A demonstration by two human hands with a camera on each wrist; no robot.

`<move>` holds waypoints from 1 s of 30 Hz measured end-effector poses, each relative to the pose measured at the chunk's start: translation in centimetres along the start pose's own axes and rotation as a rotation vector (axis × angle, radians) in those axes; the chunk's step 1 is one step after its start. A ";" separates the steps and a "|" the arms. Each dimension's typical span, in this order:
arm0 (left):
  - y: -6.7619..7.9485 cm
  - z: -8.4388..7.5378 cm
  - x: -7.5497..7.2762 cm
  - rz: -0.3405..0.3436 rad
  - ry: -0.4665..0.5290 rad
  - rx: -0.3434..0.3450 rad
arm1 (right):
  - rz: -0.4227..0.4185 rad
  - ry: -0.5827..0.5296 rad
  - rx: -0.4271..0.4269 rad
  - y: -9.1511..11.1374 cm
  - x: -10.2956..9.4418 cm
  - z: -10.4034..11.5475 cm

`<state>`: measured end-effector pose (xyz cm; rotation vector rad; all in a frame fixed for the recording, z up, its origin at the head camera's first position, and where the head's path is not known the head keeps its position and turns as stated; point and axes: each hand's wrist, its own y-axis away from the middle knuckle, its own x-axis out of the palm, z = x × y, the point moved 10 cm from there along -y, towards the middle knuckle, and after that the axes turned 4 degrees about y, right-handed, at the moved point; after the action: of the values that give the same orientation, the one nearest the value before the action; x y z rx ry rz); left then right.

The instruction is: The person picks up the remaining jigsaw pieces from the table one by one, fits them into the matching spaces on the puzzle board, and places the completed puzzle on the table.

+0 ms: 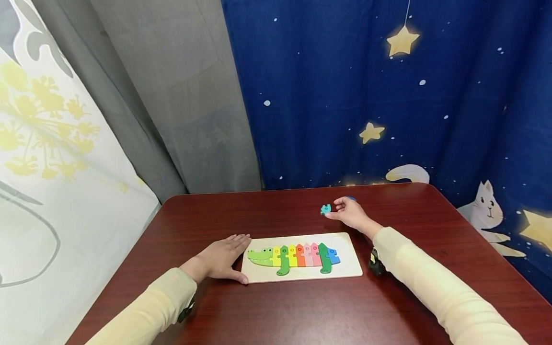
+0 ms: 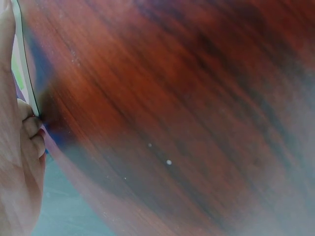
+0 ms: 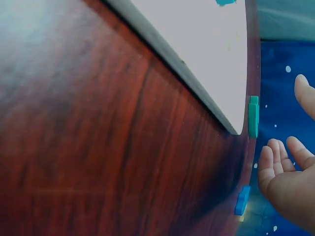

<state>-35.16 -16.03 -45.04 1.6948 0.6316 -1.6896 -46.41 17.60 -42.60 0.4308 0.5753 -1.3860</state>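
Note:
A pale wooden board [image 1: 302,279] lies on the table, bearing a colourful crocodile puzzle [image 1: 297,256] made of several interlocking pieces. My left hand [image 1: 224,256] rests at the board's left end, fingers straight at its upper corner and thumb at the lower one. Beyond the board, my right hand [image 1: 351,214] reaches over the table, thumb and fingers apart with nothing between them. Right by its thumb lies a teal puzzle piece [image 1: 325,209], seen edge-on as a teal piece [image 3: 253,117] in the right wrist view. A blue piece [image 1: 351,198] shows partly behind the right hand.
The dark red wooden table [image 1: 284,311] ends at a back edge near the right hand. Behind it hang a blue curtain [image 1: 319,96] with stars and a grey curtain [image 1: 185,96]. White patterned cloth [image 1: 64,201] hangs at the left.

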 end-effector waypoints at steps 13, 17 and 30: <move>-0.2 0.1 0.0 -0.007 -0.005 0.009 | 0.017 0.041 0.075 -1.8 1.5 -1.4; -0.2 0.2 -0.1 -0.003 -0.008 0.007 | 0.010 0.054 0.085 -2.1 1.4 -1.6; -0.3 0.2 -0.1 0.003 -0.002 0.002 | 0.048 0.107 0.041 -3.1 1.8 -1.9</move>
<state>-35.56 -15.96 -44.99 1.6947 0.6264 -1.6900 -49.58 16.88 -45.11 0.5514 0.6205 -1.3363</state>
